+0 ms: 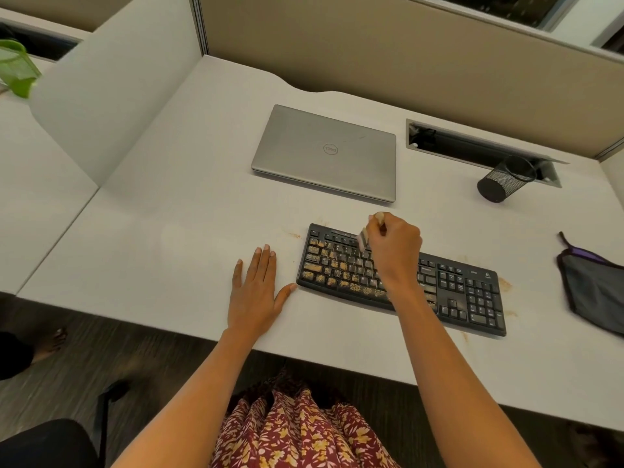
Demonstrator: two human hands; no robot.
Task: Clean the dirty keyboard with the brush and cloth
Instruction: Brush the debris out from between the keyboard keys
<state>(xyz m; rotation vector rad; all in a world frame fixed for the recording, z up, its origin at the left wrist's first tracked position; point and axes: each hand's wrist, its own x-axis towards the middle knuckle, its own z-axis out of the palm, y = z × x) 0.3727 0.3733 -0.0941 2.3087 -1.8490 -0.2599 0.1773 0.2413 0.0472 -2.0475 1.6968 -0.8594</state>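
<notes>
Left hand [256,292]: flat on desk [169,238], palm down, fingers straight and together, holding nothing; thumb splayed toward the keyboard's near-left corner. Keyboard [337,268]: black, just right of that hand, tan crumbs over its left half. Right hand [393,251]: forearm crossing the keys, wrist bent, fingers curled round brush [363,238], bristles down on upper-left rows. Cloth [591,292]: dark, well right of the right hand.

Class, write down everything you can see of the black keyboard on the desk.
The black plastic full-size keyboard lies flat, angled, near the white desk's front edge. Tan crumbs cover its left keys; the number pad at the right looks clean. The right hand holds a small brush against its top rows; the left hand's thumb reaches its left corner.
</notes>
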